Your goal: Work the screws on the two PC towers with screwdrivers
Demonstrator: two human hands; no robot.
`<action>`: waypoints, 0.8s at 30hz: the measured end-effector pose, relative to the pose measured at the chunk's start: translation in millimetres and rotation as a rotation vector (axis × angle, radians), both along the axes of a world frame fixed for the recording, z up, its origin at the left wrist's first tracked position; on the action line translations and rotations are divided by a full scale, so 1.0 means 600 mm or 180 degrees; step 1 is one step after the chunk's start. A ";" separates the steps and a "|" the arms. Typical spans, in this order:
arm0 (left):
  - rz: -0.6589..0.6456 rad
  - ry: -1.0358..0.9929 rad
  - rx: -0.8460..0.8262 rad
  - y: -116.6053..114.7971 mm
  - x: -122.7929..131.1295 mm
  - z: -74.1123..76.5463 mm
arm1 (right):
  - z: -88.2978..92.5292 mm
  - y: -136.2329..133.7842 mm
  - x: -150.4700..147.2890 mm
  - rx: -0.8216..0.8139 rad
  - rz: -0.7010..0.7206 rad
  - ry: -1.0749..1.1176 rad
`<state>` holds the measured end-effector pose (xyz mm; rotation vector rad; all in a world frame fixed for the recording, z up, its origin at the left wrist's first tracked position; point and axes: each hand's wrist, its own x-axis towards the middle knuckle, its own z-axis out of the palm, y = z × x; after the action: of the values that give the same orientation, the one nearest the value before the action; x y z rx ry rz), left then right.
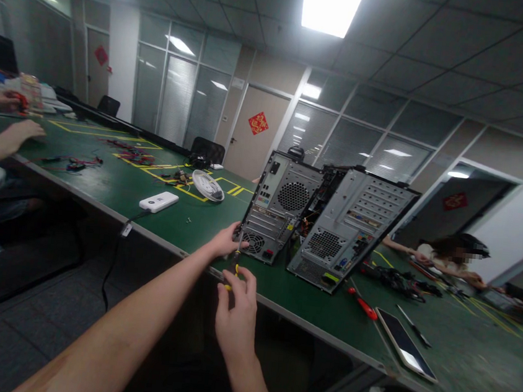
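Two computer cases stand side by side on the green table with their back panels towards me. My left hand (225, 242) is at the lower left edge of the left computer case (282, 204), its thumb on the back panel and its other fingers partly hidden. In my right hand (239, 309), just below, is a screwdriver (236, 261) with a black and yellow handle, pinched between the fingers. Its shaft points up past my left thumb along the case edge; its tip is hard to make out. The right computer case (349, 224) leans slightly and is untouched.
A white power bank (159, 201) with a cable and a round white fan part (208, 186) lie left. On the right are a red-handled tool (364, 305), a phone (405, 343), a pen (413, 326) and black cables (397, 281). Other people's hands work at both sides.
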<state>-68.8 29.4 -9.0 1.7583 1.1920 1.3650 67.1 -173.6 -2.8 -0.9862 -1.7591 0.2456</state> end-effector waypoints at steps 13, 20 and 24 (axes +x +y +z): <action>0.0119 0.0088 -0.0055 -0.001 -0.001 0.003 | 0.010 -0.004 -0.001 0.0038 -0.0017 -0.0027; 0.0008 0.0058 -0.0078 -0.004 -0.001 0.005 | 0.011 -0.005 -0.001 -0.0001 0.0044 -0.0031; 0.0002 0.0059 -0.0082 -0.005 0.000 0.007 | 0.008 -0.004 -0.001 -0.0068 0.0068 -0.0030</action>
<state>-68.8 26.4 -5.1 1.7563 1.2148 1.3307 66.8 -175.8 2.2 -0.9857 -1.7796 0.2743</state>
